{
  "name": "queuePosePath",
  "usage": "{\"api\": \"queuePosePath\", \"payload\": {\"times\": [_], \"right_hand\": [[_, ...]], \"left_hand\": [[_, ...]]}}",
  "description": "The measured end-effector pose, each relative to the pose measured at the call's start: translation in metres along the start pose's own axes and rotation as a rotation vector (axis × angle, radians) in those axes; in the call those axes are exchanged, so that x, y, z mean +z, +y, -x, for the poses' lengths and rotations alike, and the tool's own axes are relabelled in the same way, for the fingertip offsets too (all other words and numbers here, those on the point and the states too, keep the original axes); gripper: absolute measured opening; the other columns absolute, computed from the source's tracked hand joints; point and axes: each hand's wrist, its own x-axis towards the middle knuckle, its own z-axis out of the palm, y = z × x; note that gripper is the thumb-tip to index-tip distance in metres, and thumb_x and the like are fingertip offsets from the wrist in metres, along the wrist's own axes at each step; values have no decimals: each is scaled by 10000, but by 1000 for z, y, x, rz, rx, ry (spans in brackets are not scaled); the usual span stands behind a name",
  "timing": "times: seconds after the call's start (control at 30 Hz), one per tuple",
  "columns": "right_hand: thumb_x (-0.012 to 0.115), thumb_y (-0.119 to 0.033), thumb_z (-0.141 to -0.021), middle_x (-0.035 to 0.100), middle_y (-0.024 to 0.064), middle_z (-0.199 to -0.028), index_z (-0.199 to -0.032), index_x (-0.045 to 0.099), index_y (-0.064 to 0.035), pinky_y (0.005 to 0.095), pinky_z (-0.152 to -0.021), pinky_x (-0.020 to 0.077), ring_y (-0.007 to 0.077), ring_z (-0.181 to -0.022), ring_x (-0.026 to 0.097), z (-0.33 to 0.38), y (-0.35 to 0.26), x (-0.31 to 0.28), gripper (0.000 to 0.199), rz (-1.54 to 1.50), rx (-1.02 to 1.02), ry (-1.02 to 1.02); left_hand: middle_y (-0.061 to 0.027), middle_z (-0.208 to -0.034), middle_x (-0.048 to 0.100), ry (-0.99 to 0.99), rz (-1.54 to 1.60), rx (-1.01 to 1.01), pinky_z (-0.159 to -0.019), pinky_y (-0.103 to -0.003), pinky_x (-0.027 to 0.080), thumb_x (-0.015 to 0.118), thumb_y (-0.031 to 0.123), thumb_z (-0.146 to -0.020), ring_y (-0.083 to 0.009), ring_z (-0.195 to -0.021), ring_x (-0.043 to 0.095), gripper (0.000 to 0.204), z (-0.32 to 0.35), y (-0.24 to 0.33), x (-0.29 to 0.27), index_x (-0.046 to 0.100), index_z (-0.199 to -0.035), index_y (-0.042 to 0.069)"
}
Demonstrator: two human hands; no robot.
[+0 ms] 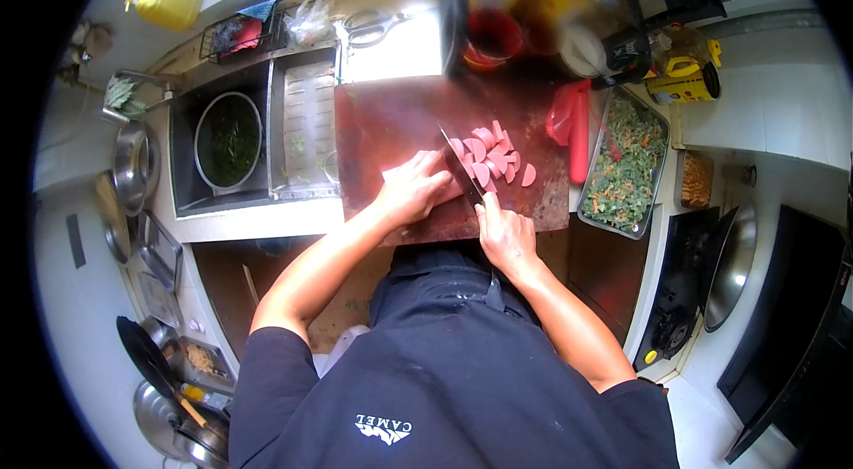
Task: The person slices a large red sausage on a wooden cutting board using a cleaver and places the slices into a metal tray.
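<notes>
A dark red-brown cutting board lies on the counter in front of me. My right hand grips the handle of a knife whose dark blade points up and left across the board. My left hand presses down on a pink sausage piece just left of the blade; the piece is mostly hidden under my fingers. A pile of pink half-round sausage slices lies on the board to the right of the blade.
Left of the board is a steel sink holding a bowl of dark greens. A metal tray of chopped vegetables and a red wrapper lie at right. A wok sits on the stove. Jars and bottles stand behind the board.
</notes>
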Motion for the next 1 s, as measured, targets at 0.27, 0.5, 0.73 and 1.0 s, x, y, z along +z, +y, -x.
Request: {"api": "queuePosePath", "payload": {"times": [0.27,0.5,0.73,1.0], "right_hand": [[537,-311,-1100,703,250,-680,-1161,525,-62,608,-568,555,488,-639,713,-5,8,48,257,-10,58,9],[553,-296,-1093,694,217,-650,-1139,560,-71,593,-544,550,456,-605,710,-7,0,17,229,18,1,78],[551,-286,-1092,685,238,-644,-1137,524,-59,609,-556,554,481,-614,706,2,-6,31,233,-36,28,22],[535,-289,-1096,701,245,-681,-1128,525,-73,625,-597,551,492,-662,715,-11,0,37,219,-45,38,-15]], "left_hand": [[-149,-1374,618,-20,40,-9,-883,-472,612,762,168,-888,-357,-1216,640,221,1,-1,1,712,-1099,123],[-166,-1299,616,-68,46,-6,-923,-471,601,759,156,-884,-373,-1193,639,227,4,-1,-12,709,-1099,107],[-184,-1367,607,-23,52,4,-949,-476,594,770,140,-854,-392,-1215,630,262,9,-4,-8,709,-1106,100],[-184,-1335,611,1,53,19,-951,-472,592,772,136,-850,-390,-1198,635,249,13,-6,-6,704,-1086,91]]}}
